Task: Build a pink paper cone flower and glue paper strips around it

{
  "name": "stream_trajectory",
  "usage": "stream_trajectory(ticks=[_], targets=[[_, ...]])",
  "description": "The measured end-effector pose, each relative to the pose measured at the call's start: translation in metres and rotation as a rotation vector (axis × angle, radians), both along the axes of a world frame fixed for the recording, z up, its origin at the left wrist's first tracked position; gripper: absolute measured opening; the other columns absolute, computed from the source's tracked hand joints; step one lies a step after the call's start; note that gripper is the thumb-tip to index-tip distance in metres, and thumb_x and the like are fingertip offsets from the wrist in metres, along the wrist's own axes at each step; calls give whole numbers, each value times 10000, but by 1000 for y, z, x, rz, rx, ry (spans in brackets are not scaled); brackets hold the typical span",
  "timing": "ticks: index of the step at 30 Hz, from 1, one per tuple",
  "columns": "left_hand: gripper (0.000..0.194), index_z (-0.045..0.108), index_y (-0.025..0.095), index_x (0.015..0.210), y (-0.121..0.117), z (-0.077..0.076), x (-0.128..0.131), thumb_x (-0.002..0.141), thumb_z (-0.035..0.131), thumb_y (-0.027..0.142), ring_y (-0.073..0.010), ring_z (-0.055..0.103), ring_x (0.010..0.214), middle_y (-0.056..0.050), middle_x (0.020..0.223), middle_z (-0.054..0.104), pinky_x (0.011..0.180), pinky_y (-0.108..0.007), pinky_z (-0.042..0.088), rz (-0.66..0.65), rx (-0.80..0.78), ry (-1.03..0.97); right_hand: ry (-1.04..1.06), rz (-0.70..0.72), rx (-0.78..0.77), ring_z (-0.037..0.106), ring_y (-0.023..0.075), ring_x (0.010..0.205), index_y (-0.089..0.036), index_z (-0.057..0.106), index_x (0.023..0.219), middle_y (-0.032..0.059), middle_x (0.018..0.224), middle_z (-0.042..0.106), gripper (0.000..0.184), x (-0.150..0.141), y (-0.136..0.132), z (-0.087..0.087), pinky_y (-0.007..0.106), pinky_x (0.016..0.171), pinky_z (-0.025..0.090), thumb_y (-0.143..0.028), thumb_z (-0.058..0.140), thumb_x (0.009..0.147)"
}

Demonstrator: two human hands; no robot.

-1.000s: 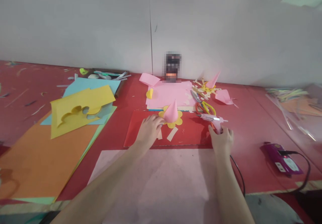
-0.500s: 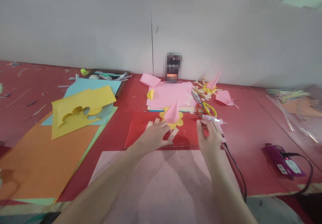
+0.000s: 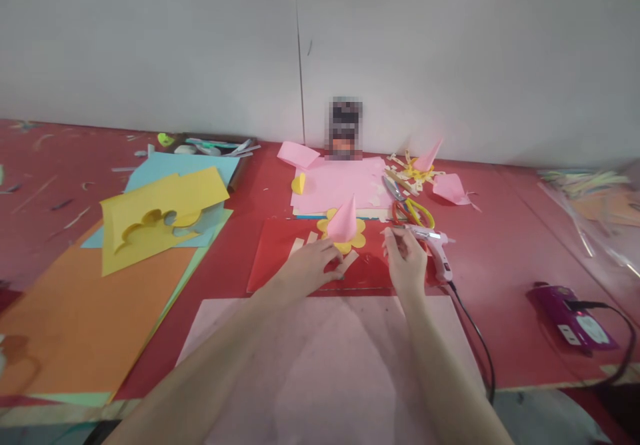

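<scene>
My left hand (image 3: 314, 264) is over the red board (image 3: 270, 258), its thumb and fingers closing on a cream paper strip (image 3: 349, 262). Just beyond those fingers, a pink paper cone (image 3: 344, 221) stands upright on a yellow paper flower (image 3: 359, 240). My right hand (image 3: 407, 262) is above the board's right side, fingers curled and tips together; whatever may be between them is too small to make out. Beside it lies a pink glue gun (image 3: 441, 258), partly behind the hand and not gripped. More cream strips (image 3: 296, 246) rest left of the flower.
Scissors (image 3: 414, 213) and paper scraps (image 3: 400, 182) lie behind the glue gun. Pink sheets (image 3: 340, 188) are at the back, coloured sheets (image 3: 140, 318) at left. The glue gun's cord (image 3: 473, 328) runs off the front edge. A purple power box (image 3: 570, 318) sits at right.
My right hand has moved left, away from the glue gun, and its fingers have curled together. My left thumb and fingers have drawn closer around the strip, which has shifted slightly right.
</scene>
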State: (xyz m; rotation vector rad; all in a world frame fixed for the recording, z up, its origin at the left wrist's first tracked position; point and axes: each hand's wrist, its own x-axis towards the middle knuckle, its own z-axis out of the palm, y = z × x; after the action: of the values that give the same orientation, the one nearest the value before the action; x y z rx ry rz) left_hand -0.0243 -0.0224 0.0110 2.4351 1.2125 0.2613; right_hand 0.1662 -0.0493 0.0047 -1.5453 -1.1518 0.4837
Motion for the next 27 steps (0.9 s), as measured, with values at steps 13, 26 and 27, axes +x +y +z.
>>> stream_trajectory(ticks=[13, 26, 27], targets=[[252, 622, 367, 998, 2, 10, -17, 750, 577, 381, -205, 536, 946, 44, 935, 658, 815, -312, 331, -233, -74, 16, 8, 44, 18, 486, 103, 536, -176, 571, 750, -15, 599, 534, 271, -3, 0, 1, 218, 509, 391, -426, 488, 811], [163, 617, 236, 912, -9, 20, -1, 822, 488, 195, -167, 571, 884, -7, 909, 659, 831, -308, 386, -375, 29, -10, 8, 77, 2, 475, 91, 523, -175, 587, 786, -22, 605, 531, 283, -4, 1, -4, 213, 515, 390, -432, 474, 819], [186, 621, 232, 916, -9, 19, 0, 841, 455, 192, -161, 578, 849, -12, 867, 662, 826, -308, 389, -379, 46, -4, 8, 82, 0, 474, 91, 523, -174, 584, 784, -23, 603, 527, 281, -4, 1, -4, 212, 514, 389, -430, 475, 820]])
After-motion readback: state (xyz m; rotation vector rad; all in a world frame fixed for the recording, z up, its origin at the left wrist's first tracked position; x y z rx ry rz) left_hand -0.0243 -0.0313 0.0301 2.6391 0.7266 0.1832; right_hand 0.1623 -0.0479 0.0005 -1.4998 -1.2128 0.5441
